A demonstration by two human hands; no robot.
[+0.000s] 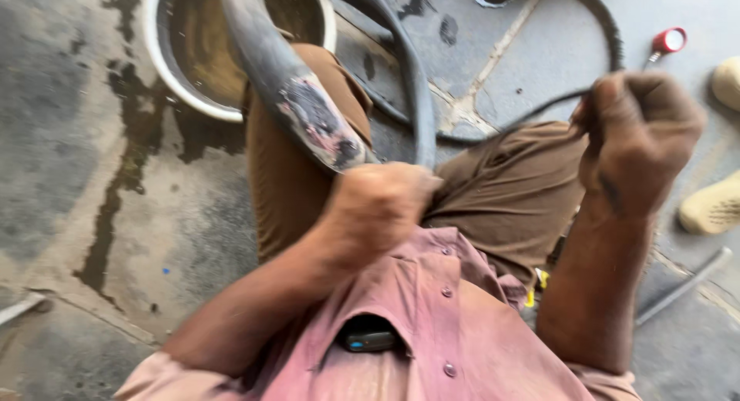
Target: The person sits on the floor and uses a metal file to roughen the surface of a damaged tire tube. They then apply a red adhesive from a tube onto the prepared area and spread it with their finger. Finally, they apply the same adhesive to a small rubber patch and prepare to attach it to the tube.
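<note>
My left hand (pixel 378 204) is closed around a black rubber inner tube (pixel 270 58) just above my lap. The tube loops up from that hand over my left knee and across a basin. A scuffed grey and pink patch (pixel 320 124) shows on the tube close to the hand. My right hand (pixel 640 139) is clenched on a thin black hose (pixel 539 108) over my right knee. The hose runs away to the left and arcs up behind. I sit in brown trousers and a dusty pink shirt.
A white-rimmed basin (pixel 158 58) of muddy water stands at the upper left on wet concrete. A red-capped fitting (pixel 668 40) lies at the upper right. Beige footwear (pixel 713 204) sits at the right edge. A metal rod (pixel 686 285) lies by my right side.
</note>
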